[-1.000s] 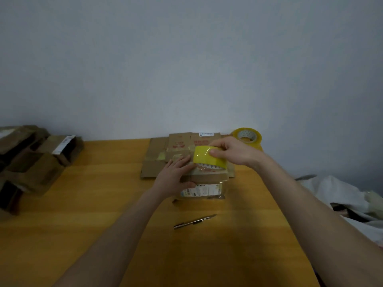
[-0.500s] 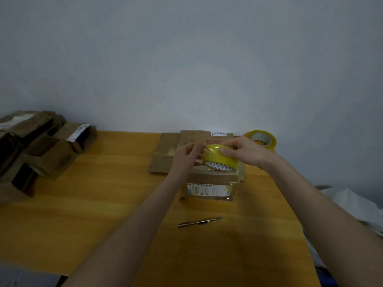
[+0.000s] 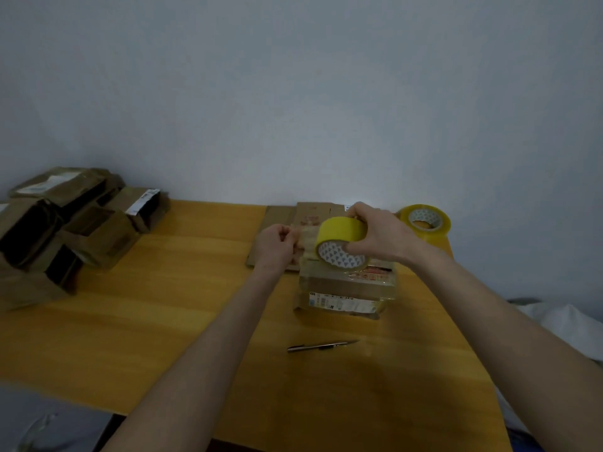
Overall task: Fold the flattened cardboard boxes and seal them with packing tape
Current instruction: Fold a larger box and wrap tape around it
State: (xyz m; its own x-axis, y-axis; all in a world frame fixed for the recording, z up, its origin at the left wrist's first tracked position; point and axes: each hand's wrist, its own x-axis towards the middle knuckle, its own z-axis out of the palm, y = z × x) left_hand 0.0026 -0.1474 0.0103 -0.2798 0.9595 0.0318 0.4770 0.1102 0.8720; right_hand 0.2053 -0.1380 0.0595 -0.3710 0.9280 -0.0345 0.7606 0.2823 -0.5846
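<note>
We record the right hand (image 3: 378,236) gripping the yellow tape roll (image 3: 341,234), fingers curled over its outer band and thumb at the printed core. The left hand (image 3: 274,246) pinches the free end of the tape strip (image 3: 306,238). Half a second ago the left fingertips sat against the roll; now that hand stands apart to the left, and a short length of strip spans the gap.

The roll is held just above the far left part of the folded box (image 3: 349,288), which sits on the table (image 3: 163,321). Its open core faces us and slightly down, and the strip's long axis runs left to right.

Both forearms reach forward, the left wrist bent inward and the right hand arched over the roll.

Flattened cardboard (image 3: 277,220) lies behind the box, a second tape roll (image 3: 424,223) lies far right, a slim metal tool (image 3: 321,346) lies nearer us, and a pile of boxes (image 3: 65,230) stands at the left.
</note>
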